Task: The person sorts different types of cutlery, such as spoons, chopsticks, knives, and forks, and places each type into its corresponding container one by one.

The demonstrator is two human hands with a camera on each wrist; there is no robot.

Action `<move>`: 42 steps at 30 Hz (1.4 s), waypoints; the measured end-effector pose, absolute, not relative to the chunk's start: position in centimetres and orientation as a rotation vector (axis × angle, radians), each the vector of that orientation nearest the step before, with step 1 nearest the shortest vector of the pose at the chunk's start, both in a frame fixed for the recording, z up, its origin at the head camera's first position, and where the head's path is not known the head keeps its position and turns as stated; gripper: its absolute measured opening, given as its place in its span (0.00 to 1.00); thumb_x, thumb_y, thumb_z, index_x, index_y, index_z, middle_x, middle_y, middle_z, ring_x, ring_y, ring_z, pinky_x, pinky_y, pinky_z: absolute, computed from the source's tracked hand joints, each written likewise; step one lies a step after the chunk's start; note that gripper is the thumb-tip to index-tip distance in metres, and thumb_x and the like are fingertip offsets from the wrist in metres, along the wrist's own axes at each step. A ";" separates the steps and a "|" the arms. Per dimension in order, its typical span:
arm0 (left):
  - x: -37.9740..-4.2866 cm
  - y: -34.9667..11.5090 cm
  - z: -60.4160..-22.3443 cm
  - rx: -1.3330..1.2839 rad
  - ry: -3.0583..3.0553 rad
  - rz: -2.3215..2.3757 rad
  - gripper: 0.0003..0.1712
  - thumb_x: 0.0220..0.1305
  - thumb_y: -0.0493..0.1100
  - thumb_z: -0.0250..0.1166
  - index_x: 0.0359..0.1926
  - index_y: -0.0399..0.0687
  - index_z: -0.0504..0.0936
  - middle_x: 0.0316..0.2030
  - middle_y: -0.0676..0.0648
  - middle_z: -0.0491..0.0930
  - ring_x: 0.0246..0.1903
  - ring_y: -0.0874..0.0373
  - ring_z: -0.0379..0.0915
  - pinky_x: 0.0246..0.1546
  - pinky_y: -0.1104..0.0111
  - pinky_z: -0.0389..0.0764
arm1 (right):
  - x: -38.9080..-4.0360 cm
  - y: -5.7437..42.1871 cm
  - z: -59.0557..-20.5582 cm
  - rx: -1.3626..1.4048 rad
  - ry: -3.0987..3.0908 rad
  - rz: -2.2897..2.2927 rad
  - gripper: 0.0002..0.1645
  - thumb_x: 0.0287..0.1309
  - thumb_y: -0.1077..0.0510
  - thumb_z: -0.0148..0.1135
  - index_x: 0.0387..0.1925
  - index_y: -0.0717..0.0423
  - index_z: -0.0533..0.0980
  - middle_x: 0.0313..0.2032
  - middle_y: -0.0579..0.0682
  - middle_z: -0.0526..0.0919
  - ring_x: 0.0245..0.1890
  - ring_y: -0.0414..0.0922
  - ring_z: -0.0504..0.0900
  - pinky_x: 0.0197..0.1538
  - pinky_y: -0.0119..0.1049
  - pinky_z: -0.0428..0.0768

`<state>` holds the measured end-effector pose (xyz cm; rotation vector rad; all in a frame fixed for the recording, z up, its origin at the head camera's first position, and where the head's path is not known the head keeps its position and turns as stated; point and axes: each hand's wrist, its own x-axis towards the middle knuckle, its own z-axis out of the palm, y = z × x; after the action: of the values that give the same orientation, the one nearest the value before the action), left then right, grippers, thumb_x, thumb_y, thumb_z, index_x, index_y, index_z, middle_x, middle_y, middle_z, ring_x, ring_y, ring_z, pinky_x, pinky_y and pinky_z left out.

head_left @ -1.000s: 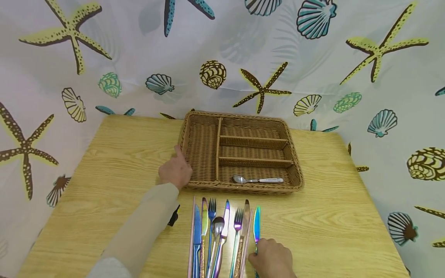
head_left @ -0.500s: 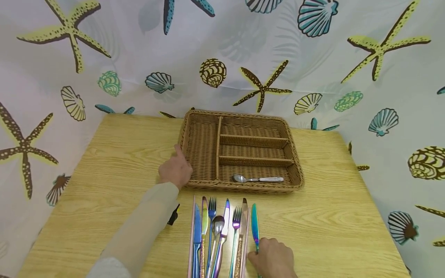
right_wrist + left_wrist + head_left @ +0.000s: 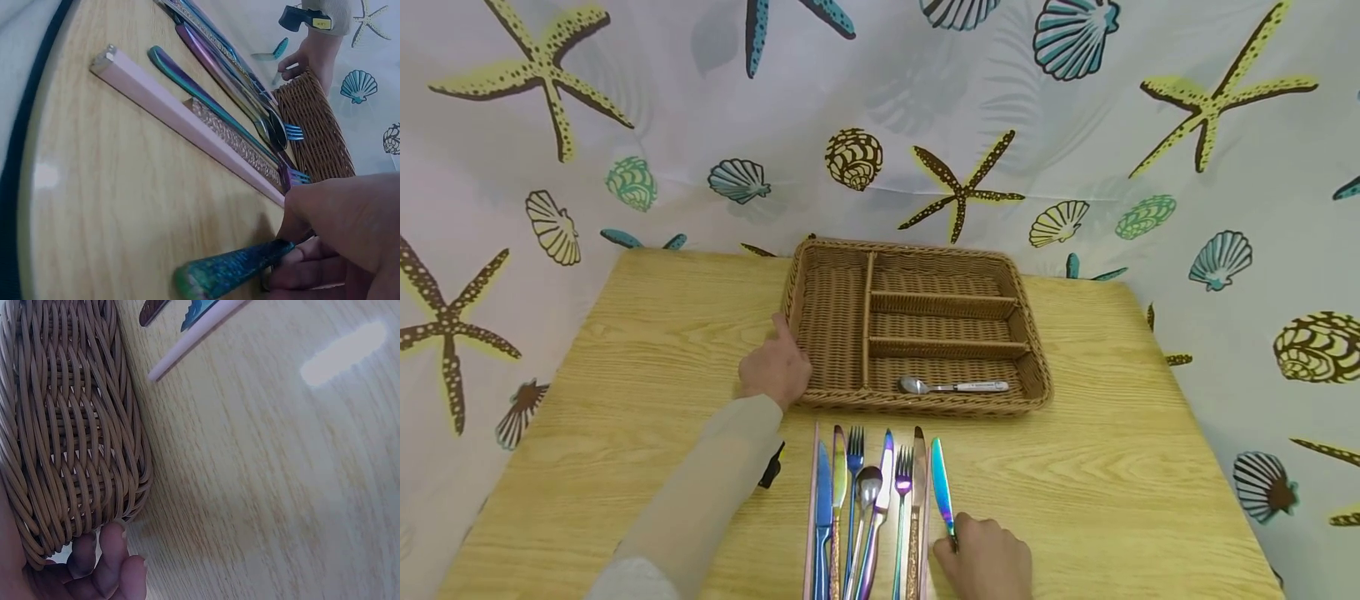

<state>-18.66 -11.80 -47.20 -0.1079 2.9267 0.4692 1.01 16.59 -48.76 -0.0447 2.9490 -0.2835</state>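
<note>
My right hand (image 3: 988,558) grips a table knife (image 3: 941,479) with a shiny blue-green blade, its tip pointing toward the basket. In the right wrist view the knife's mottled green-blue handle (image 3: 234,269) sticks out from between thumb and fingers. Just left of it lies a row: a pink chopstick (image 3: 181,122), a copper knife (image 3: 918,475), a purple fork (image 3: 903,483) and several other pieces. My left hand (image 3: 773,367) holds the front left corner of a wicker cutlery tray (image 3: 917,407), fingers (image 3: 112,550) curled at its outer wall.
A teaspoon (image 3: 955,387) with a white handle lies in the tray's front right compartment. The wooden table (image 3: 1097,500) extends on both sides. A patterned cloth (image 3: 805,100) hangs behind and beside it.
The held knife has shifted left and its tip has swung left. The copper knife, purple fork and right chopstick have slid left beside it. The left hand stays at the tray.
</note>
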 end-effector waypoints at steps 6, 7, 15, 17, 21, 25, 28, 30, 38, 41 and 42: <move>-18.7 -11.7 -47.2 -0.110 2.916 0.488 0.42 0.67 0.51 0.43 0.68 0.38 0.28 0.07 0.49 0.68 0.05 0.61 0.54 0.05 0.68 0.54 | 1.3 17.1 -49.0 -0.041 3.019 -0.425 0.17 0.41 0.57 0.56 0.09 0.46 0.58 0.06 0.38 0.56 0.07 0.33 0.51 0.09 0.28 0.52; -18.7 -11.7 -47.2 -0.112 2.918 0.488 0.42 0.67 0.51 0.43 0.68 0.38 0.28 0.06 0.49 0.68 0.05 0.61 0.54 0.04 0.68 0.54 | 1.3 17.1 -49.0 -0.048 3.033 -0.446 0.17 0.41 0.58 0.56 0.10 0.46 0.58 0.06 0.37 0.56 0.07 0.33 0.51 0.09 0.29 0.53; -18.7 -12.0 -47.2 -0.108 2.918 0.499 0.42 0.67 0.50 0.42 0.68 0.38 0.28 0.07 0.49 0.68 0.04 0.61 0.53 0.04 0.69 0.52 | 0.9 17.7 -48.4 -0.190 3.163 -0.633 0.16 0.43 0.63 0.59 0.14 0.47 0.62 0.08 0.35 0.58 0.07 0.29 0.53 0.10 0.25 0.55; -18.7 -12.1 -47.1 -0.109 2.920 0.491 0.42 0.68 0.50 0.43 0.68 0.38 0.28 0.07 0.49 0.68 0.04 0.61 0.53 0.04 0.69 0.52 | 0.5 17.9 -48.2 -0.248 3.177 -0.704 0.15 0.44 0.64 0.61 0.16 0.47 0.65 0.08 0.33 0.59 0.08 0.27 0.54 0.10 0.24 0.56; -18.7 -12.2 -47.1 -0.114 2.913 0.493 0.42 0.68 0.50 0.43 0.68 0.38 0.28 0.07 0.48 0.68 0.04 0.61 0.53 0.04 0.69 0.53 | -0.2 18.0 -47.9 -0.367 3.194 -0.824 0.12 0.45 0.64 0.62 0.19 0.46 0.68 0.11 0.30 0.62 0.10 0.25 0.57 0.13 0.23 0.58; -18.7 -12.2 -47.2 -0.110 2.907 0.512 0.42 0.67 0.50 0.43 0.68 0.38 0.29 0.07 0.48 0.69 0.04 0.61 0.54 0.04 0.68 0.53 | -0.9 18.0 -47.7 -0.497 3.160 -0.982 0.11 0.46 0.65 0.61 0.24 0.47 0.70 0.16 0.31 0.68 0.15 0.25 0.64 0.17 0.21 0.65; -18.7 -12.3 -47.3 -0.114 2.909 0.517 0.42 0.67 0.50 0.43 0.68 0.38 0.28 0.07 0.49 0.69 0.05 0.61 0.54 0.04 0.68 0.53 | -1.6 18.0 -47.3 -0.548 3.092 -1.120 0.09 0.50 0.66 0.59 0.28 0.49 0.70 0.20 0.34 0.72 0.20 0.28 0.70 0.23 0.23 0.71; -18.8 -12.3 -47.4 -0.120 2.910 0.516 0.42 0.67 0.50 0.43 0.68 0.38 0.28 0.07 0.48 0.69 0.05 0.60 0.54 0.04 0.68 0.53 | -2.2 18.0 -47.0 -0.534 3.001 -1.239 0.07 0.54 0.66 0.57 0.30 0.52 0.70 0.23 0.38 0.74 0.23 0.31 0.73 0.25 0.24 0.74; -18.9 -12.2 -47.6 -0.126 2.904 0.521 0.42 0.67 0.50 0.44 0.68 0.38 0.28 0.07 0.49 0.68 0.05 0.60 0.54 0.04 0.68 0.53 | -5.0 18.1 -45.3 -0.268 2.616 -1.566 0.04 0.65 0.62 0.48 0.34 0.58 0.68 0.25 0.54 0.74 0.20 0.46 0.78 0.22 0.35 0.78; -18.9 -12.2 -47.6 -0.130 2.904 0.513 0.43 0.67 0.50 0.44 0.68 0.38 0.28 0.07 0.48 0.69 0.05 0.60 0.55 0.04 0.68 0.53 | -6.0 17.7 -43.3 -0.279 2.645 -1.526 0.04 0.66 0.63 0.46 0.36 0.59 0.68 0.25 0.55 0.73 0.17 0.45 0.75 0.21 0.36 0.77; -18.9 -12.2 -47.5 -0.131 2.900 0.513 0.43 0.67 0.50 0.44 0.68 0.38 0.28 0.07 0.48 0.69 0.05 0.60 0.56 0.04 0.68 0.54 | -6.3 17.6 -42.6 -0.280 2.640 -1.515 0.04 0.66 0.63 0.45 0.37 0.59 0.67 0.24 0.57 0.73 0.17 0.46 0.75 0.20 0.37 0.76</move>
<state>-18.94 -12.17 -47.54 -0.1310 2.9002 0.5126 -6.32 17.56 -42.63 -0.2801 2.6403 -1.5153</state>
